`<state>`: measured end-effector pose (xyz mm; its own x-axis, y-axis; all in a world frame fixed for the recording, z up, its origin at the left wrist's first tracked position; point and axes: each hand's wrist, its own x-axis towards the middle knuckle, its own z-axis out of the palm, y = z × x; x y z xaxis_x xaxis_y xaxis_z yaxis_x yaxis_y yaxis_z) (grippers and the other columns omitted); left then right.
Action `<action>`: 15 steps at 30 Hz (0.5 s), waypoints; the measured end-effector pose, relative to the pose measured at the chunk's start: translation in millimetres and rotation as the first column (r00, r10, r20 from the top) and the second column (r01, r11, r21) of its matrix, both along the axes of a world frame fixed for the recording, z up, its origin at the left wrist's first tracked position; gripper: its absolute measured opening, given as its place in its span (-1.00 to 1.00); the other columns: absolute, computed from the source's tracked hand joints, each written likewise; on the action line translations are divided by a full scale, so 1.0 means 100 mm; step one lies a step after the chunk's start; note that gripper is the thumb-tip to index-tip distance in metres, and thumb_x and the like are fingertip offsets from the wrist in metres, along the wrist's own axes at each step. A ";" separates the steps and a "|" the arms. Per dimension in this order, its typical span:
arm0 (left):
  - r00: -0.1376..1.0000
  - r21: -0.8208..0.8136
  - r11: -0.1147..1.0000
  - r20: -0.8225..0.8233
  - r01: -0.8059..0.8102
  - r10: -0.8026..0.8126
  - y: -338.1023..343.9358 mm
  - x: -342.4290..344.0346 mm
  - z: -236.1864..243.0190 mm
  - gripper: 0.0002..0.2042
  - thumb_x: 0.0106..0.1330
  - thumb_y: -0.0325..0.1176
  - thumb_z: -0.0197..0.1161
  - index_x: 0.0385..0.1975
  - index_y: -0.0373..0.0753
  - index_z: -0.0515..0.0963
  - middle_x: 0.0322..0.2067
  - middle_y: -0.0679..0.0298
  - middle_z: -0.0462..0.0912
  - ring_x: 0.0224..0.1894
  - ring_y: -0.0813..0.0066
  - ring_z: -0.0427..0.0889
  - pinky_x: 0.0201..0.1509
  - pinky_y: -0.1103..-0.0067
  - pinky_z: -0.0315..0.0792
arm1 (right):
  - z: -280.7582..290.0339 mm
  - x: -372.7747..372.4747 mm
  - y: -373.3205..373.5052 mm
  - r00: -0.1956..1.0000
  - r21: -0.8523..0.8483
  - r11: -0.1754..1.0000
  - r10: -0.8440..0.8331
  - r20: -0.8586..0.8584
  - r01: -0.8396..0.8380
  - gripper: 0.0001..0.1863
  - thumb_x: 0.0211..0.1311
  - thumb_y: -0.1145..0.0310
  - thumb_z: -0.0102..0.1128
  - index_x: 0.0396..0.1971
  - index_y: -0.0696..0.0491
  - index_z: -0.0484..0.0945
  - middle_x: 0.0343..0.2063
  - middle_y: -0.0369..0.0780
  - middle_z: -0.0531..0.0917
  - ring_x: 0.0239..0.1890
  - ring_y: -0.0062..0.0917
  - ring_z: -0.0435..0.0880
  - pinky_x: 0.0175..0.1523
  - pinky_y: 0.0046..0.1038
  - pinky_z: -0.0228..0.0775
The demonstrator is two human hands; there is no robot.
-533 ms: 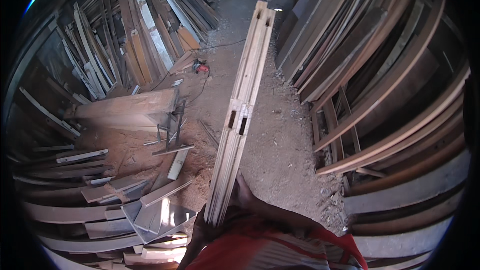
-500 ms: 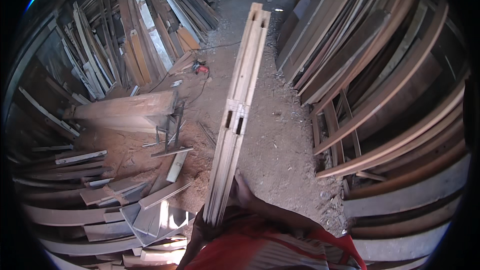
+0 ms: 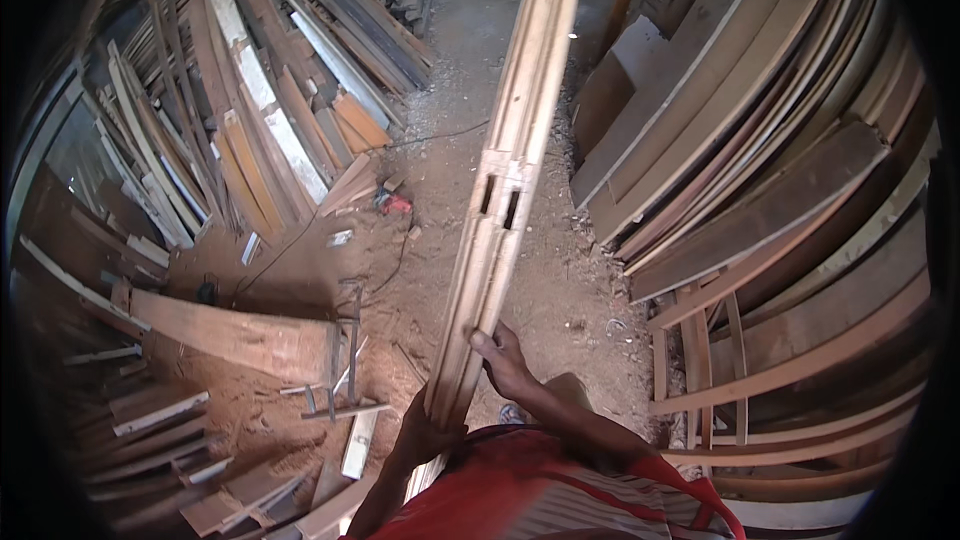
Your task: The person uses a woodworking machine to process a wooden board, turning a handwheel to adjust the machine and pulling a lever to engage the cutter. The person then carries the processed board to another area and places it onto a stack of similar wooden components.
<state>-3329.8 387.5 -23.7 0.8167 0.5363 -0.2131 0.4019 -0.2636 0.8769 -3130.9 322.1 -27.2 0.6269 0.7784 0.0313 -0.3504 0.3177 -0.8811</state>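
Note:
I hold a long pale wooden frame (image 3: 505, 190), made of several rails joined with slots near its middle, on edge and pointing away from me down the dirt aisle. My right hand (image 3: 503, 360) grips its right side near the lower end, thumb on top. My left hand (image 3: 425, 435) clasps the frame's underside a little lower and to the left. The frame's near end is hidden behind my red striped shirt (image 3: 540, 495).
Stacks of long planks (image 3: 270, 130) lean along the left wall, curved boards and panels (image 3: 790, 200) along the right. A wide plank (image 3: 230, 335) and offcuts lie on the sawdust floor at left. A small red tool (image 3: 392, 203) with a cable lies on the dirt aisle.
The frame's far end has risen and the frame has come closer to me. Both hands now show on it; the view has shifted forward along the aisle.

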 end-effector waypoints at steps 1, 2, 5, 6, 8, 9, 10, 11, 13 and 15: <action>0.999 0.109 0.993 -0.006 0.037 -0.036 0.21 0.28 -0.09 -0.04 -0.07 -0.38 0.58 0.38 -0.34 0.14 0.09 0.09 0.53 0.13 0.28 0.56 0.18 0.39 0.48 | 0.06 0.27 0.14 0.998 -0.022 0.998 -0.053 0.035 0.054 -0.42 0.39 0.02 0.16 0.13 0.22 0.44 -0.02 -0.20 0.60 0.04 -0.56 0.51 0.17 -0.40 0.34; 0.995 0.200 0.976 0.028 0.092 -0.100 0.45 0.56 -0.27 -0.04 -0.07 -0.39 0.57 0.38 -0.34 0.13 0.09 0.09 0.53 0.12 0.28 0.56 0.18 0.39 0.49 | 0.04 0.55 0.29 0.997 -0.048 0.996 -0.070 0.038 0.072 -0.42 0.38 0.02 0.16 0.12 0.23 0.45 -0.03 -0.19 0.60 0.04 -0.55 0.51 0.16 -0.39 0.34; 0.984 0.234 0.959 0.036 0.159 -0.172 1.01 1.37 -0.56 -0.03 -0.08 -0.40 0.57 0.37 -0.35 0.12 0.07 0.09 0.54 0.10 0.27 0.57 0.17 0.41 0.49 | 0.01 1.46 0.71 0.998 -0.016 1.000 -0.013 0.063 0.014 -0.43 0.39 0.03 0.14 0.13 0.23 0.44 -0.02 -0.18 0.60 0.04 -0.52 0.52 0.17 -0.37 0.34; 0.992 0.104 0.986 0.001 0.129 -0.130 1.15 1.80 -0.26 -0.03 -0.08 -0.41 0.56 0.37 -0.35 0.12 0.07 0.09 0.54 0.10 0.27 0.57 0.17 0.42 0.49 | -0.18 1.77 0.89 1.000 0.085 0.996 -0.001 -0.030 0.004 -0.43 0.38 0.06 0.15 0.16 0.22 0.41 -0.06 -0.20 0.59 0.03 -0.52 0.52 0.16 -0.39 0.34; 1.000 -0.064 0.998 -0.003 0.008 -0.008 1.54 2.37 -0.16 -0.05 -0.07 -0.44 0.56 0.37 -0.34 0.14 0.07 0.09 0.54 0.10 0.30 0.57 0.15 0.42 0.49 | -0.17 2.32 1.30 0.997 0.025 0.999 0.026 0.074 -0.028 -0.44 0.39 0.09 0.15 0.19 0.21 0.39 -0.04 -0.21 0.58 0.04 -0.52 0.51 0.18 -0.40 0.33; 1.000 -0.022 1.000 -0.006 0.000 -0.001 1.69 2.57 -0.14 -0.05 -0.07 -0.42 0.57 0.37 -0.33 0.14 0.07 0.10 0.54 0.10 0.31 0.56 0.15 0.42 0.49 | -0.15 2.57 1.45 0.991 -0.016 0.999 0.050 0.125 -0.049 -0.44 0.39 0.10 0.15 0.20 0.20 0.38 -0.04 -0.22 0.57 0.04 -0.52 0.51 0.18 -0.40 0.32; 1.000 0.034 0.999 0.019 0.003 -0.004 1.90 2.86 -0.03 -0.05 -0.07 -0.40 0.58 0.37 -0.32 0.15 0.07 0.10 0.53 0.10 0.32 0.56 0.15 0.41 0.49 | -0.07 2.77 1.66 0.986 0.060 0.998 -0.010 0.164 0.000 -0.44 0.39 0.14 0.14 0.23 0.19 0.35 0.01 -0.22 0.55 0.07 -0.51 0.50 0.20 -0.39 0.33; 0.999 0.091 0.996 0.042 0.003 -0.007 2.09 3.15 0.01 -0.05 -0.07 -0.38 0.59 0.37 -0.31 0.16 0.07 0.10 0.53 0.10 0.33 0.56 0.15 0.40 0.49 | -0.05 3.10 1.89 0.982 0.100 0.994 0.034 0.185 -0.053 -0.44 0.40 0.14 0.14 0.23 0.19 0.35 0.03 -0.22 0.54 0.09 -0.51 0.49 0.21 -0.39 0.32; 0.972 0.024 1.000 0.233 -0.015 0.009 2.59 3.56 -0.25 -0.04 -0.09 -0.24 0.62 0.35 -0.30 0.20 0.09 0.09 0.52 0.11 0.29 0.55 0.15 0.38 0.48 | 0.02 3.58 2.33 0.974 0.163 0.973 0.136 0.179 -0.165 -0.43 0.40 0.15 0.14 0.25 0.18 0.33 0.07 -0.20 0.53 0.12 -0.50 0.48 0.23 -0.38 0.30; 0.990 -0.057 0.998 0.138 -0.031 0.038 2.94 4.03 -0.27 -0.04 -0.08 -0.18 0.63 0.34 -0.30 0.21 0.10 0.06 0.51 0.11 0.26 0.55 0.15 0.37 0.48 | 0.04 4.15 2.68 0.963 0.049 0.964 0.258 0.073 -0.262 -0.40 0.38 0.14 0.18 0.27 0.18 0.31 0.03 -0.18 0.55 0.11 -0.51 0.49 0.27 -0.41 0.25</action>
<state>-2926.7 681.2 -50.9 0.8217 0.5553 -0.1287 0.2832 -0.2018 0.9376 -2716.0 590.5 -23.4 0.3981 0.9101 0.1150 -0.3704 0.2741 -0.8875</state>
